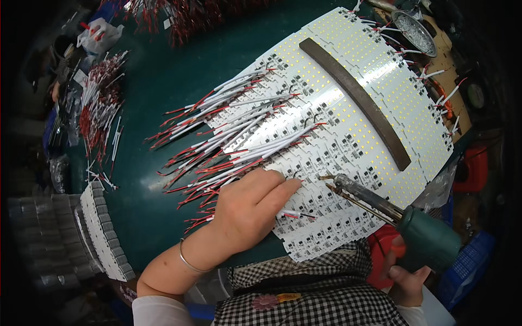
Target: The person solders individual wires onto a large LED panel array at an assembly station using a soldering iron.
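My left hand (247,206) is closed in a pinch over the sheet of white LED circuit boards (337,136). A thin lead shows at its fingertips, but most of what it holds is hidden. Beside that hand lies a white wire (291,214) with a red end. Rows of white-sleeved wires (244,127) with bare red ends rest across the boards' left part. My right hand (406,280) grips a green soldering gun (429,239), whose tip hangs just right of my left fingertips, over the boards. A dark curved bar (356,100) lies across the sheet.
Bundles of red and white wires (100,103) lie at the left on the green table (144,70), with more wires at the far edge. Stacked white boards (106,233) stand at the lower left. A metal dish (416,32) sits far right; a blue basket (467,271) is lower right.
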{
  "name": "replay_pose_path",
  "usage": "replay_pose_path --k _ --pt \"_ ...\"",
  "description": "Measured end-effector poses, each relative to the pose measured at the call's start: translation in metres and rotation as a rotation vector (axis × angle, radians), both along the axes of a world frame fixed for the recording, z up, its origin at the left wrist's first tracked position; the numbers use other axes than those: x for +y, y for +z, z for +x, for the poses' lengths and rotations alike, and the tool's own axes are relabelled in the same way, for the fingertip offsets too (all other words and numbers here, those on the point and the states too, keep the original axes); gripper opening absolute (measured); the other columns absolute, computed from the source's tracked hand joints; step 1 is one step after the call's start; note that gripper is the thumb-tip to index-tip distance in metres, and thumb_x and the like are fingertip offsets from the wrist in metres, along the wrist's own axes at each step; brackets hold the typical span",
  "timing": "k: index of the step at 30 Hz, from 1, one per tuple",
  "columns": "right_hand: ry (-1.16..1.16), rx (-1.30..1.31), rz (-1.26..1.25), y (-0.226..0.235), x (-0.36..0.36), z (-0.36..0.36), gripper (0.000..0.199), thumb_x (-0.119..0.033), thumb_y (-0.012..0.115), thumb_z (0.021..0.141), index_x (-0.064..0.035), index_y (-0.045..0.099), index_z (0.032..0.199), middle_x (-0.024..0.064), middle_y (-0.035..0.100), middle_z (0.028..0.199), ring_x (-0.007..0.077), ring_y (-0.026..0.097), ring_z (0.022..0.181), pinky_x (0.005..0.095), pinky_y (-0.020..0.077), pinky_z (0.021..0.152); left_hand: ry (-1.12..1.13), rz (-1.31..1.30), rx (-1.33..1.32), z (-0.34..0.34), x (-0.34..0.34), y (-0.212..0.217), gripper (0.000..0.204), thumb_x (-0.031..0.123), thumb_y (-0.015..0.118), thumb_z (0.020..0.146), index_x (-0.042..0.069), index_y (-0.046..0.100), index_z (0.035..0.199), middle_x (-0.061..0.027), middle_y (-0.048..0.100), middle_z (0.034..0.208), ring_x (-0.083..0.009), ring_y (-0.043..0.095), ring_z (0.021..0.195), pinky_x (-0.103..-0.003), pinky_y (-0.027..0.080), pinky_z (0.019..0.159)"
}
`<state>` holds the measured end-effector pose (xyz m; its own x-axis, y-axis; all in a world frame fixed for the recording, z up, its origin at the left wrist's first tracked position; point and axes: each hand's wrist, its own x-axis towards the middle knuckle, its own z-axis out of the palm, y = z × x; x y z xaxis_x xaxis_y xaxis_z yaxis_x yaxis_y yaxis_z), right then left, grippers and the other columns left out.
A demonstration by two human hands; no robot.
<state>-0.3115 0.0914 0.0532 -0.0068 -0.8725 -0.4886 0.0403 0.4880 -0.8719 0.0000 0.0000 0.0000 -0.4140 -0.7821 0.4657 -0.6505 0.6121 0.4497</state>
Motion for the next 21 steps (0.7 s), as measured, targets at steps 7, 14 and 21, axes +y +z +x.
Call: replay_pose_path --k 7,14,21 --pt "-0.053 -0.024 -0.129 0.0 -0.005 0.019 0.068 -0.005 0.073 0.066 0.0055 0.042 0.127 0.015 0.059 0.09 0.0193 0.058 0.055 0.0288 0.0494 0.045 -0.009 0.041 0.064 0.0 -0.001 0.0 0.043 -0.005 0.066 0.052 0.003 0.068 0.095 -0.0098 0.063 0.081 -0.0241 0.062 0.069 -0.032 0.05 0.056" --pt "0.053 0.068 -0.029 0.003 -0.007 0.025 0.057 -0.008 0.068 0.069 0.0034 0.048 0.122 0.0116 0.059 0.08 0.0182 0.058 0.06 0.0293 0.0494 0.054 -0.026 0.034 0.028 0.001 0.0 -0.001 0.046 -0.003 0.066 0.052 0.003 0.067 0.097 -0.0098 0.063 0.084 -0.0241 0.062 0.07 -0.032 0.05 0.055" --pt "0.678 0.428 -0.314 -0.018 -0.002 -0.019 0.051 -0.01 0.071 0.071 0.0034 0.051 0.116 0.0112 0.06 0.087 0.0164 0.057 0.057 0.0312 0.0488 0.062 -0.022 0.013 -0.058 0.0 0.002 0.005 0.046 0.001 0.065 0.054 0.002 0.067 0.099 -0.0103 0.062 0.083 -0.0235 0.061 0.067 -0.031 0.048 0.052"
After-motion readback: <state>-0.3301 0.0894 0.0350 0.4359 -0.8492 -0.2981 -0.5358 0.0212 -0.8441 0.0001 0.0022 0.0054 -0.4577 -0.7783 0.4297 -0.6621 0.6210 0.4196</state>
